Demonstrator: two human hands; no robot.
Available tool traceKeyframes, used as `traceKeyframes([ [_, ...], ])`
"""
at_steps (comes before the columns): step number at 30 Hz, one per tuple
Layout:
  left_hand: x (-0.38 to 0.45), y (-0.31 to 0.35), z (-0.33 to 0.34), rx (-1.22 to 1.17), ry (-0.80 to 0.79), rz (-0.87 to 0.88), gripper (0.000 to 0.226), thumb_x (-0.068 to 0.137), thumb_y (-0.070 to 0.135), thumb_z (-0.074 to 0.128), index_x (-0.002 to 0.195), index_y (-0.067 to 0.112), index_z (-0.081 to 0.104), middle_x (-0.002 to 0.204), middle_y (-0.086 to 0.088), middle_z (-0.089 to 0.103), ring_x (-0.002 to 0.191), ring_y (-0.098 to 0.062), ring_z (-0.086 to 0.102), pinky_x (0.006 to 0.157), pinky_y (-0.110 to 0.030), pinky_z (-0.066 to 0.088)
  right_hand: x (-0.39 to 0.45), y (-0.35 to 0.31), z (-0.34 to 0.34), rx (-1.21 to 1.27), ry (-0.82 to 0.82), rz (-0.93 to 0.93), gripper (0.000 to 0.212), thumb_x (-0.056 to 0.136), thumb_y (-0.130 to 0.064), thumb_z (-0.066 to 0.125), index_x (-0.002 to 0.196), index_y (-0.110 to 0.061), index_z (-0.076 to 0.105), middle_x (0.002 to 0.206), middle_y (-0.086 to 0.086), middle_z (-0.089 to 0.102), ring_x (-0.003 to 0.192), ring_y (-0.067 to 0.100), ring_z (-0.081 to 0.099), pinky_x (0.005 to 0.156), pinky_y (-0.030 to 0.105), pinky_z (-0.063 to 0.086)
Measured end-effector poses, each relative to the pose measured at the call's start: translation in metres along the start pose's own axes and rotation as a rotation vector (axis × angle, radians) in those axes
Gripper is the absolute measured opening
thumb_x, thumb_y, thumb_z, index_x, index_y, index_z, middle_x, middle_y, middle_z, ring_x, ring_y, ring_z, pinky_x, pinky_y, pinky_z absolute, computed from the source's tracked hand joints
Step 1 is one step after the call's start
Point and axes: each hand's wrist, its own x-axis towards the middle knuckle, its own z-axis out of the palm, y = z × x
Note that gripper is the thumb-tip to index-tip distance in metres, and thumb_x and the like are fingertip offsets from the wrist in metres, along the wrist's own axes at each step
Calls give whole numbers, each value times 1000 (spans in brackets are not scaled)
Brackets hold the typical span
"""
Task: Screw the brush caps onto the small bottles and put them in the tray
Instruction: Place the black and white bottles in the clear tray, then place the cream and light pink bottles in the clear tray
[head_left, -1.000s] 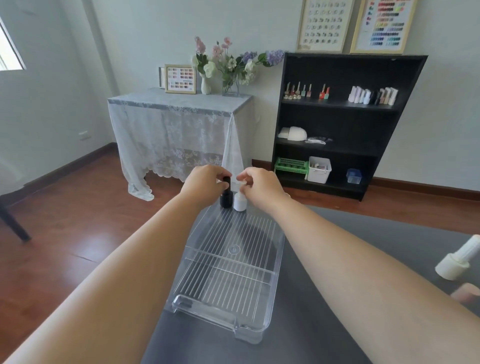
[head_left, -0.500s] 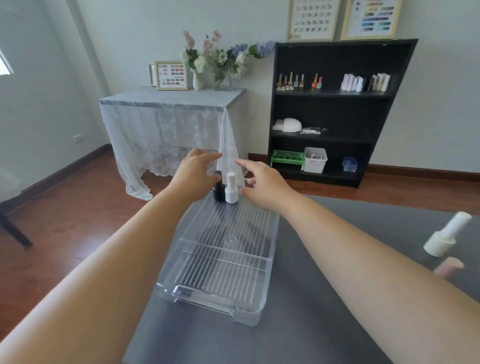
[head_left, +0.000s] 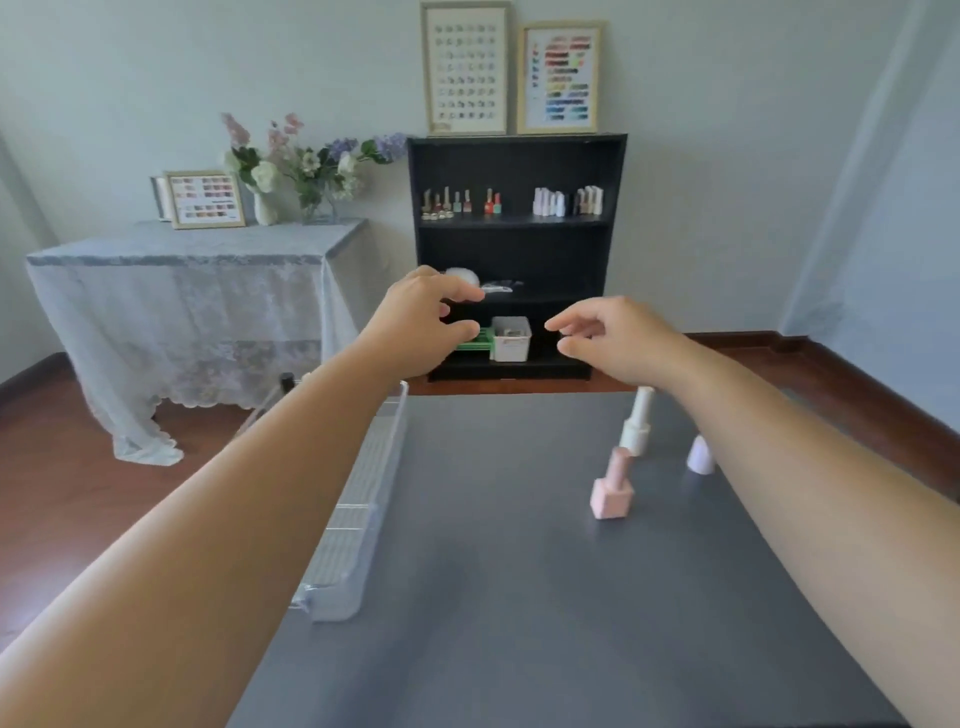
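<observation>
My left hand (head_left: 423, 325) and my right hand (head_left: 618, 338) hover empty above the far edge of the grey table (head_left: 493, 571), fingers loosely curled and apart. A clear ribbed tray (head_left: 363, 509) lies at the table's left side, mostly hidden behind my left forearm. A black bottle top (head_left: 287, 383) peeks out at the tray's far end. Below my right hand stand a white bottle (head_left: 638, 423) with a tall cap, a pink square bottle (head_left: 613, 488) with a pink cap, and a small pale lilac bottle (head_left: 700, 455) partly hidden by my right forearm.
Beyond the table stands a black shelf unit (head_left: 514, 249) with bottles, a green basket and a white box. A side table with a lace cloth (head_left: 197, 312) holds flowers and a framed chart at the left. The floor is dark wood.
Both hands have let go of the black and white bottles in the tray and lifted away. The view has swung right, bringing the three bottles on the table into sight.
</observation>
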Motion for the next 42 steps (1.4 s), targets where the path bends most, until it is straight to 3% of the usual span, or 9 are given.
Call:
traceKeyframes([
  [4,4,46,43,-79,-113,45,34,88,31,69,121,31,63,107,16,54,93,-6,56,73,-16,39,-28,41,-47,-35,115,73,17,85,-30,65,89,-47,65,87,-20,66,83,-4,60,68,18,43],
  [12,13,106,125,-55,-308,33,38,87,35,68,124,30,62,120,5,63,98,-13,58,79,-24,45,-69,118,-66,-54,67,269,23,84,-29,68,105,-36,67,98,-8,66,92,11,61,70,23,42],
  [16,19,118,156,85,-481,-10,54,86,34,69,137,33,50,140,-1,52,113,-22,56,79,-26,41,-81,140,-53,-16,76,292,25,84,-30,65,109,-35,66,93,-14,65,86,2,58,60,17,39],
  [19,19,121,168,143,-544,-25,56,87,28,69,139,35,48,138,-4,52,113,-24,56,80,-27,42,-87,149,-38,77,119,282,30,84,-31,64,114,-34,63,90,-15,61,85,0,56,61,16,38],
  [25,19,121,167,191,-421,-6,22,90,15,62,110,22,68,108,-4,66,90,-20,63,74,-26,51,-88,154,-28,139,183,278,11,89,-25,63,100,-27,64,98,-4,65,92,16,60,60,19,40],
  [29,14,106,149,161,-345,-27,21,93,14,56,109,21,68,103,0,66,86,-17,64,72,-26,53,-80,143,-31,149,236,236,10,89,-23,63,99,-23,65,101,-2,65,92,18,60,63,23,42],
  [33,14,79,108,96,-193,-91,19,93,18,59,109,23,66,99,3,62,75,-10,57,55,-16,42,-59,112,-32,166,258,154,10,88,-24,64,97,-29,64,91,-9,65,87,15,61,64,22,44],
  [37,10,44,57,108,-101,-148,18,93,18,59,108,23,67,98,4,61,86,-15,59,70,-22,44,-28,67,-16,179,237,32,13,87,-26,64,99,-31,64,93,-8,65,84,10,61,61,21,46],
  [42,-2,-8,-1,119,-18,-243,17,91,16,58,105,23,65,98,1,62,86,-15,60,56,-16,39,7,-1,17,160,178,-109,15,88,-28,62,103,-31,64,87,-19,58,79,1,55,62,16,39],
])
